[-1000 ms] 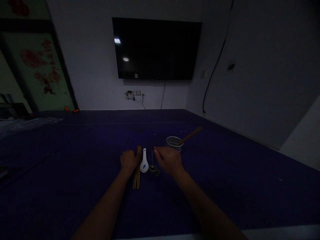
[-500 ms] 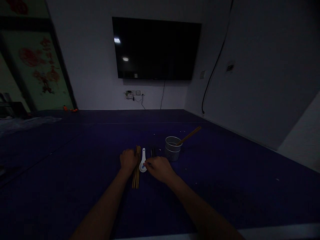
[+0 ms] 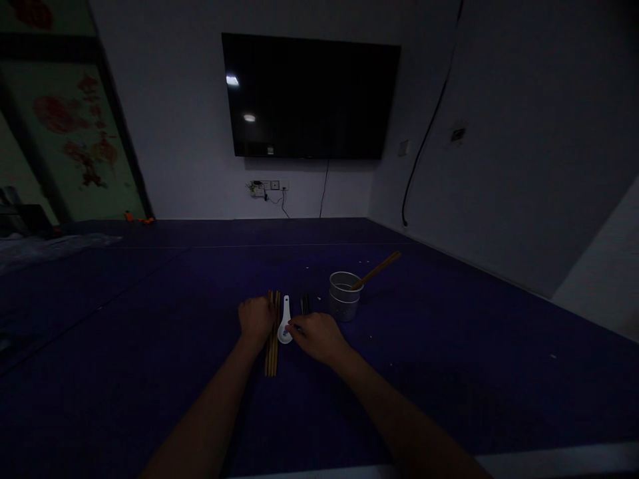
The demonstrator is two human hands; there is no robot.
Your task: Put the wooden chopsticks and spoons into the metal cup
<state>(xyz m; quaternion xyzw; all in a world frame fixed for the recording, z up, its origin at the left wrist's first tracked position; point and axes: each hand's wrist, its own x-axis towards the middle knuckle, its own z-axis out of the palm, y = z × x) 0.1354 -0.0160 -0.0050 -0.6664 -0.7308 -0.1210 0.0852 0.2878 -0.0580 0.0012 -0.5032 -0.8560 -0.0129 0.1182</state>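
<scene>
Right hand [image 3: 319,336] shifted from dark utensils [image 3: 305,305] to white spoon [image 3: 285,336]; left hand [image 3: 256,320] on chopsticks [image 3: 272,359]; both grips unclear.

Left hand [image 3: 256,320] at wooden chopsticks [image 3: 272,356], right hand [image 3: 318,336] over white spoon [image 3: 286,313] (blue-patterned), metal cup [image 3: 344,299] nearby

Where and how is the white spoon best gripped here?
Probably by the slim handle of the spoon, pinched across its edges from above: it points away from the person, and chopsticks to the left and dark utensils to the right crowd a low sideways approach.
</scene>
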